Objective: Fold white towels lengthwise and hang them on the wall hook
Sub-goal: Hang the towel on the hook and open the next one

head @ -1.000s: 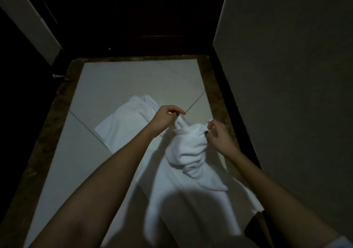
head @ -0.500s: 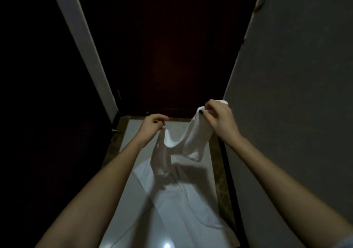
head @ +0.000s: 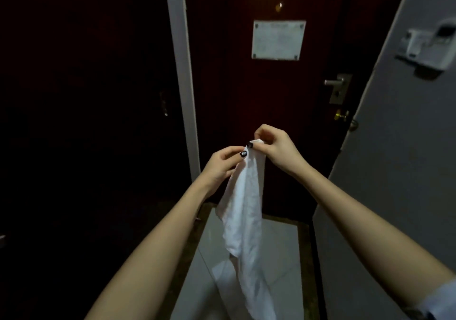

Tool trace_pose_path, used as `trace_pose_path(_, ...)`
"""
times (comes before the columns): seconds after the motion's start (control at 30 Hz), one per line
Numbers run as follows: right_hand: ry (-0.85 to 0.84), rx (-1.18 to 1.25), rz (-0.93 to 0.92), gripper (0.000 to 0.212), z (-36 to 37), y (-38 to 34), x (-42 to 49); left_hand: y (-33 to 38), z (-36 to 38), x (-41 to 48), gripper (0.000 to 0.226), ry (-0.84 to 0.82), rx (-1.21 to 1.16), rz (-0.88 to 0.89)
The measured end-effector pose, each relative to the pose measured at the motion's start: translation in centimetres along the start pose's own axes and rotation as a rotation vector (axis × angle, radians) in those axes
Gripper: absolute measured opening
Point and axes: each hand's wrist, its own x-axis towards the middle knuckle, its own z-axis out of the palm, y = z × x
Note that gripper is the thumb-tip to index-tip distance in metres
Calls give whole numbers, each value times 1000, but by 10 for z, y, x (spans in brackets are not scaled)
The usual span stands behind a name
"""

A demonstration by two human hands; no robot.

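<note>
The room is dim. A dark red-brown wooden door (head: 246, 102) stands straight ahead. A pale rectangular notice plate (head: 278, 40) is fixed to its upper part, and a silver lever handle (head: 333, 82) sits at its right edge with a small brass knob (head: 341, 115) just below. A white upright frame strip (head: 181, 73) borders the door's left side; beyond it all is dark. A grey wall (head: 394, 159) right of the door carries a white box-shaped unit (head: 429, 46). Below the door lie glossy pale floor tiles (head: 278, 245) edged by a brown stone border (head: 304, 245).

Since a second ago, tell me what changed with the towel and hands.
Both hands raised the white towel, then the left hand and right hand came together, so it now hangs in one narrow drape. Unchanged: each hand still pinches its top edge.
</note>
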Motion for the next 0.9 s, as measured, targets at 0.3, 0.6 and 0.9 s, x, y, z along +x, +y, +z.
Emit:
trace_pose_path(0.3, -108, 67, -131, 22, -14, -81, 36, 102, -21, -33, 5, 34, 412, 155)
trace_pose_path(0.6, -397, 221, -7, 10, 8, -73, 28, 121, -57, -86, 8, 296, 549, 232)
trace_pose_path(0.9, -349, 363, -106, 21, 80, -87, 25, 126, -106, -191, 8, 535, 905, 8)
